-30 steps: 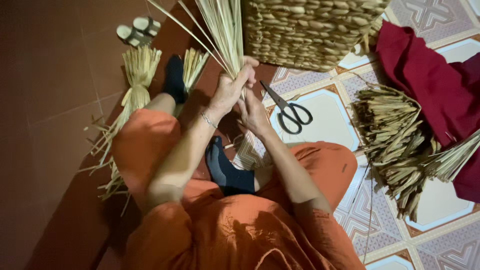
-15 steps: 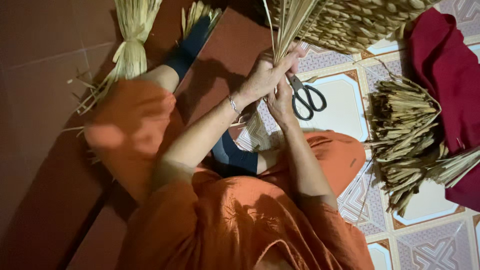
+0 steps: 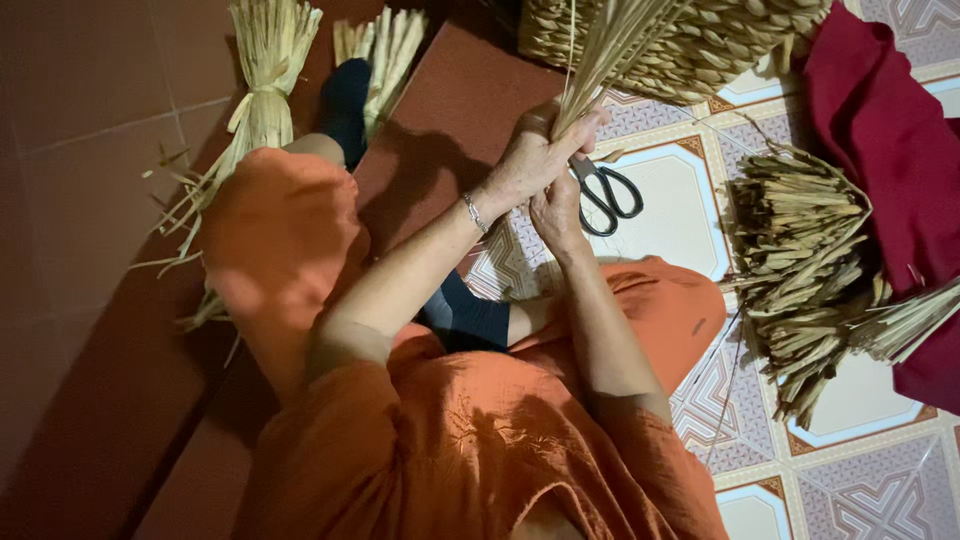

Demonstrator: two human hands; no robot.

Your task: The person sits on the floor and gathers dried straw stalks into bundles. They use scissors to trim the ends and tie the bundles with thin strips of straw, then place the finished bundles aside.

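Head view: left hand (image 3: 535, 160) clamped around a bunch of straw stalks (image 3: 610, 50), fingers wrapped tight at its lower end; right hand (image 3: 558, 212) just beneath, touching the left, fingers curled, grip on the stalks impossible to tell. Stalks fanning upward from the grip, across a woven basket (image 3: 700, 45) just beyond. Black scissors (image 3: 605, 195) lying right beside the hands on a patterned white and maroon floor tile (image 3: 670, 200). Further right, a heap of cut straw (image 3: 800, 270) against dark red cloth (image 3: 890, 130). Left of the grip, plain dark red-brown flooring (image 3: 90, 100) with two tied straw bundles (image 3: 262, 80). Orange clothing (image 3: 440, 440) below.
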